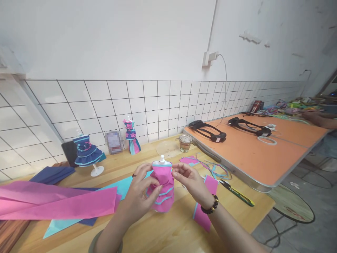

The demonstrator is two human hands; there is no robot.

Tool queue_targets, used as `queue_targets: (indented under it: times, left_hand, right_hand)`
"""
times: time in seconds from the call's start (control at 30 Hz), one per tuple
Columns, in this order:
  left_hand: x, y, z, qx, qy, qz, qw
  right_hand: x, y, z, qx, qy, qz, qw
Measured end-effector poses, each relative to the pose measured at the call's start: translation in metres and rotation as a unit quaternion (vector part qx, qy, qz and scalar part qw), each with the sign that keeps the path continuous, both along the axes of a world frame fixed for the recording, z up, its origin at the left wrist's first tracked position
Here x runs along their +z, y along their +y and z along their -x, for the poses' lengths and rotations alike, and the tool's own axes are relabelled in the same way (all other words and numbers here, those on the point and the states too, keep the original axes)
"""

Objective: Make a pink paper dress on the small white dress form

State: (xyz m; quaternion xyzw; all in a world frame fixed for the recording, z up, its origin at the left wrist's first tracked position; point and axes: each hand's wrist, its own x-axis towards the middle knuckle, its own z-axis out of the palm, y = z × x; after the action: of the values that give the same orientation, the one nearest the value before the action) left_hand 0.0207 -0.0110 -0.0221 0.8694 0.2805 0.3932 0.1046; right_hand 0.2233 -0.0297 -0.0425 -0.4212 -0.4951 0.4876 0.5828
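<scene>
A white wall (158, 38) with a tiled lower band (158, 96) runs behind a wooden desk (179, 235), on which a small mannequin (162, 160) stands upright between two bare hands, wearing a pink dress (166, 194) with light-blue trim. At the mannequin's left side, the left hand (142, 189) has thumb and forefinger pinched together on the dress front. At the mannequin's right, the right hand (191, 180) holds its thumb and fingertips narrowly spaced against the bodice's top edge; whether they grip cloth I cannot tell. Left of the mannequin lie pink fabric (86, 204) and turquoise fabric (61, 226); behind it to the left stand a navy-dressed figure (87, 151) and a multicoloured-dressed figure (131, 135). Behind it to the right sits a lidded glass jar (185, 144). Right of it are a pink strip (203, 218), partly under the right wrist, and, farther out, a utility knife (238, 194).
</scene>
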Motion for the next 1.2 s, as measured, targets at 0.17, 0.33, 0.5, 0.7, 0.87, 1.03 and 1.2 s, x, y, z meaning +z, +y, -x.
queue_targets:
  times: [0.17,0.33,0.5,0.7,0.87,1.03,1.2]
  left_hand:
    - [-0.001,0.000,0.000,0.004,0.010,0.007,1.000]
    - [-0.001,-0.001,-0.001,0.011,0.007,-0.003,1.000]
    - [0.000,-0.002,-0.001,0.017,0.005,-0.013,1.000]
    - [0.001,-0.002,-0.002,0.013,0.006,-0.020,1.000]
    - [-0.001,-0.002,-0.003,0.014,0.016,-0.022,1.000]
    - [0.001,-0.004,-0.004,0.012,0.013,-0.038,0.999]
    - [0.001,-0.006,-0.006,0.012,0.006,-0.049,0.999]
  right_hand:
    - [-0.002,0.006,0.007,-0.004,0.022,-0.006,1.000]
    - [-0.001,0.007,0.009,-0.001,0.032,-0.023,0.999]
    - [-0.002,0.010,0.014,-0.012,0.029,-0.028,0.999]
    - [-0.003,0.005,0.010,-0.088,-0.017,-0.044,0.995]
    - [0.007,-0.015,0.011,-0.176,-0.113,-0.103,0.972]
    - [0.037,-0.021,0.022,-0.167,-0.226,-0.173,0.944]
    - [0.063,-0.011,0.029,-0.148,-0.320,-0.226,0.908]
